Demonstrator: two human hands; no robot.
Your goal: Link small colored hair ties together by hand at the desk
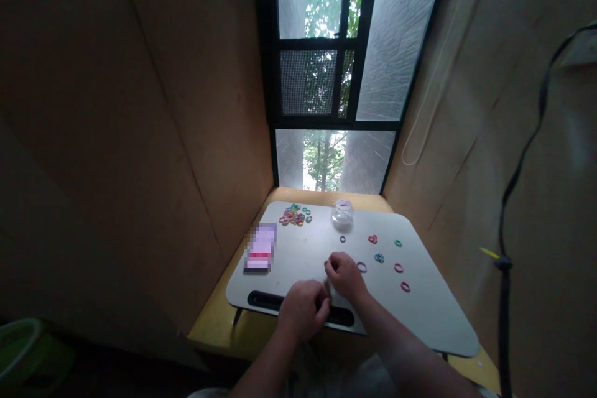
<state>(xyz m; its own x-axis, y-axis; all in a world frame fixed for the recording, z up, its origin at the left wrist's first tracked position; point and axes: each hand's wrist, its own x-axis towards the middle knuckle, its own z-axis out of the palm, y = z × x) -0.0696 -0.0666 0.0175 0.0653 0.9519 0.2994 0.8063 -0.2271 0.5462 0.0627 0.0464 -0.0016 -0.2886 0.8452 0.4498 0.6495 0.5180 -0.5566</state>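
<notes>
My right hand (346,275) is closed in a pinch above the white lap table (308,252). A bit of a small yellow hair tie (326,263) shows at its fingertips. My left hand (305,307) is curled by the table's front slot (265,300), its fingers pressed together, and what they hold is hidden. Just right of my right hand lies a purple hair tie (362,267). Beyond it are a blue bunch (379,258), a red bunch (372,239), a green tie (398,243) and two red ones (405,286). A small dark tie (342,239) lies farther back.
A pile of mixed coloured hair ties (295,216) lies at the back left, behind a blurred phone (261,247). At the back edge stands a clear jar (342,216). Walls close in on both sides; a black strap (504,211) hangs at the right. A green basket (28,354) sits lower left.
</notes>
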